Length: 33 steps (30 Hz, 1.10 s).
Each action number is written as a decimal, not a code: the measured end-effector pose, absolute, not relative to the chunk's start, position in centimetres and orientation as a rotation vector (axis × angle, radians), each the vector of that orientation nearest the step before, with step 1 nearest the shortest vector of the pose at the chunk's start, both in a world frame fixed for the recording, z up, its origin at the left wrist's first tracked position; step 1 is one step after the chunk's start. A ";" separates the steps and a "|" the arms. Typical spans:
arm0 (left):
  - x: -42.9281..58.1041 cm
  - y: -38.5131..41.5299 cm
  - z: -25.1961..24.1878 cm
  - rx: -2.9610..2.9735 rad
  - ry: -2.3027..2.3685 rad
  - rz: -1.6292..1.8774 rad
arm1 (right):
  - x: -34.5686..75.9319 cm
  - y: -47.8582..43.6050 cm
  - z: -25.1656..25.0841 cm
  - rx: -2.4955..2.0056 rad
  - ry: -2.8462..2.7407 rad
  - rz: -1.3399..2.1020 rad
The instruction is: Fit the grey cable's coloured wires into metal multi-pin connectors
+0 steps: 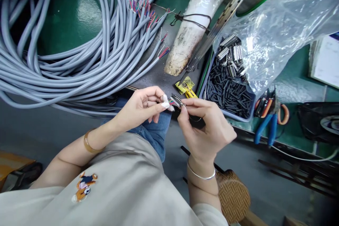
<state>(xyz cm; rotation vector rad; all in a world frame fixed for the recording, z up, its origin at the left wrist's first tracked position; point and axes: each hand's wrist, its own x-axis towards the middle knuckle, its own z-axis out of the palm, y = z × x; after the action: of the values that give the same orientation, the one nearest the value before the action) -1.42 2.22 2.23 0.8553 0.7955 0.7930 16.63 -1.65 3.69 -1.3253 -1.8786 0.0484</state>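
Note:
My left hand (148,107), with white wrapping on the thumb and a fingertip, is closed in a pinch on a bundle of thin coloured wires (171,102). These wires run to a small dark multi-pin connector (176,99) with a row of metallic contacts. At the connector's other side my right hand (202,118) pinches with thumb and index finger. Its fingertips partly cover the connector, and I cannot make out whether a smaller piece is also between them. Both hands are held over the lap, at the table's front edge.
Grey cables (87,67) with stripped coloured ends fill the left of the green table (79,10). A bin (250,114) holds black sleeves (225,93) and metal connectors (233,54) under clear plastic. Nearby are a yellow cutter (189,90), blue-handled pliers (267,127) and a white plastic-wrapped post (189,35).

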 end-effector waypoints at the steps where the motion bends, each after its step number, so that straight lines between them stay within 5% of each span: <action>1: -1.4 2.2 2.1 0.854 0.792 0.799 | 16.7 -1.6 3.4 -1.321 -1.884 0.022; 21: -1.1 2.4 0.9 0.865 0.812 0.941 | 16.4 -1.7 -0.6 -1.298 -1.696 0.113; 33: -2.4 2.3 0.1 0.685 0.648 0.938 | 15.5 -2.6 0.0 -1.172 -1.828 -0.139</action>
<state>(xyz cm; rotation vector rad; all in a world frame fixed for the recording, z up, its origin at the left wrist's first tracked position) -2.45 2.35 0.12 0.6847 0.6484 0.9376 15.51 -2.62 -0.03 -1.1724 -1.8276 -0.1389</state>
